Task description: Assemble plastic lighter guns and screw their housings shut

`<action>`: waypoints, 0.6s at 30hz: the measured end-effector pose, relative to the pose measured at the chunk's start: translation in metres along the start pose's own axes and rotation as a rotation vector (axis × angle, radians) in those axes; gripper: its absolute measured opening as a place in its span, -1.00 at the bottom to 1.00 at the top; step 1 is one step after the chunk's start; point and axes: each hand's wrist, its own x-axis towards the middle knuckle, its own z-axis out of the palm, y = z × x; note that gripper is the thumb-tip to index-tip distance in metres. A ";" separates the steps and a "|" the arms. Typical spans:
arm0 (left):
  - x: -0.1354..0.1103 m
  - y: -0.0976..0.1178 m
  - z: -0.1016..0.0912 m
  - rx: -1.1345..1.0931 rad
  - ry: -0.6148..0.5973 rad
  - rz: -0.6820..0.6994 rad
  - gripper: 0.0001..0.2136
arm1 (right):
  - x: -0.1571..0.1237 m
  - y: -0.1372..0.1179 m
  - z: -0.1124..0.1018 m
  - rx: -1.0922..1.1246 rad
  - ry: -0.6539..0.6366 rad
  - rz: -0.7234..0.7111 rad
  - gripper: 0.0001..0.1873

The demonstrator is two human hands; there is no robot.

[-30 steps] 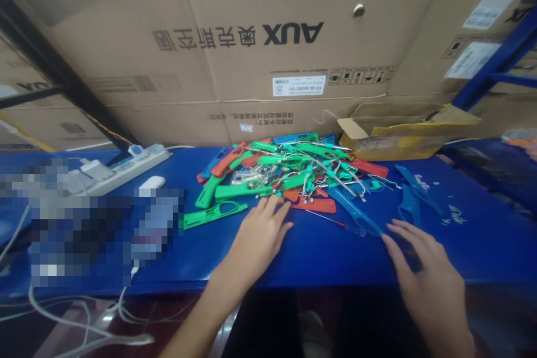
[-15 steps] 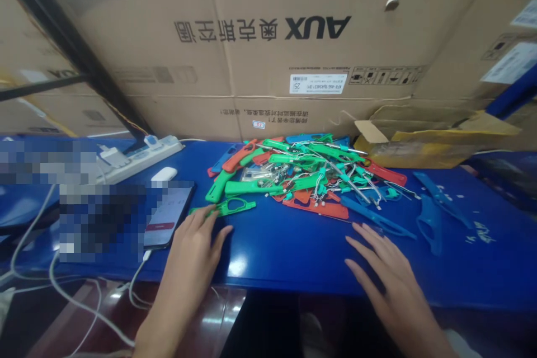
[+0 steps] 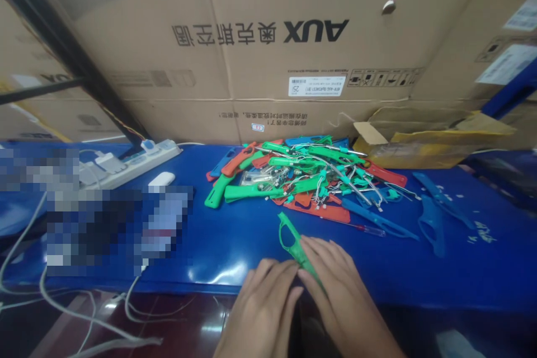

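A green plastic lighter casing (image 3: 289, 238) with a loop-shaped opening is held over the table's front edge. My right hand (image 3: 335, 279) is closed around its lower half. My left hand (image 3: 268, 296) has its fingers bent together and pinches the casing's near side. Beyond my hands lies a pile of green, orange and blue casings, among them a green casing (image 3: 251, 192) and an orange casing (image 3: 327, 211), mixed with metal rods and white wires. A screwdriver (image 3: 373, 230) with a clear handle lies just in front of the pile.
Loose blue casings (image 3: 431, 224) lie on the blue table (image 3: 226, 246) at the right. An open yellow-taped carton (image 3: 428, 148) stands behind them. At the left are a power strip (image 3: 142, 165), a white case (image 3: 161, 180), a blurred phone (image 3: 165, 221) and cables. A large cardboard box (image 3: 251, 67) walls the back.
My left hand has moved right with the green casing from the pile's left front. My right hand has come left to grip it too, uncovering the screwdriver.
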 end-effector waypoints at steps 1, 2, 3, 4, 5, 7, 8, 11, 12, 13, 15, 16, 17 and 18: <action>-0.001 -0.002 0.002 -0.042 0.024 0.008 -0.72 | 0.002 0.004 -0.002 0.005 -0.041 -0.014 -0.60; -0.001 -0.003 0.004 -0.081 0.050 0.013 -0.72 | 0.004 0.007 -0.003 0.013 -0.081 -0.026 -0.60; -0.001 -0.005 0.004 -0.125 0.071 0.012 -0.72 | 0.006 0.009 -0.004 0.023 -0.114 -0.034 -0.60; -0.001 -0.008 0.003 -0.176 0.089 0.007 -0.72 | 0.008 0.011 -0.005 0.035 -0.143 -0.034 -0.59; 0.001 -0.011 0.001 -0.229 0.097 -0.006 -0.73 | 0.011 0.011 -0.006 0.047 -0.167 -0.034 -0.56; 0.009 -0.019 -0.005 -0.308 0.126 -0.052 -0.77 | 0.019 0.011 -0.008 0.076 -0.224 -0.043 -0.44; 0.014 -0.024 -0.008 -0.314 0.152 -0.084 -0.79 | 0.024 0.010 -0.010 0.090 -0.251 -0.053 -0.36; 0.029 -0.040 -0.009 -0.262 0.231 -0.153 -0.81 | 0.044 0.014 -0.021 0.131 -0.309 -0.095 -0.29; 0.033 -0.044 -0.007 -0.244 0.213 -0.143 -0.80 | 0.051 0.017 -0.027 0.143 -0.304 -0.087 -0.36; 0.035 -0.047 -0.004 -0.229 0.176 -0.121 -0.79 | 0.060 0.022 -0.034 0.148 -0.286 -0.059 -0.45; 0.036 -0.050 0.003 -0.189 0.115 -0.088 -0.78 | 0.078 0.035 -0.049 0.096 -0.251 0.049 -0.59; 0.035 -0.050 0.005 -0.170 0.109 -0.087 -0.78 | 0.089 0.042 -0.056 0.025 -0.246 0.094 -0.61; 0.034 -0.050 0.007 -0.161 0.120 -0.096 -0.80 | 0.099 0.050 -0.061 -0.087 -0.246 0.130 -0.61; 0.033 -0.050 0.007 -0.163 0.145 -0.113 -0.81 | 0.109 0.057 -0.065 -0.219 -0.272 0.147 -0.61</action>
